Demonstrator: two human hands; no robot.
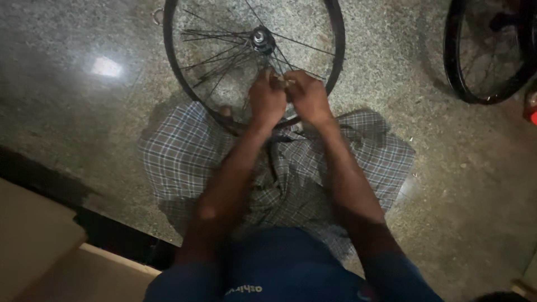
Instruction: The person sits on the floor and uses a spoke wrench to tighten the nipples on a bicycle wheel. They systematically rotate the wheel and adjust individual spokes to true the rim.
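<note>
Pinching with the left hand (267, 99) at a thin spoke (278, 66) of the bicycle wheel (337, 33), fingers curled tight together, though blur is hiding exactly what is being held between them. Meeting it just beside with the right hand (307, 96), fingers likewise bunched around something small and pale at the same spot, apparently a spoke end or nipple. Resting the wheel's black rim on the speckled floor (84, 112) and against the checked cloth (184, 156) over the lap, hub (261, 39) just beyond the hands. Judging by this, lacing or fitting a spoke; calling next for a steady, fine twist without bending neighbouring spokes. Leaving a second wheel (456, 67) lying well apart at far right.
</note>
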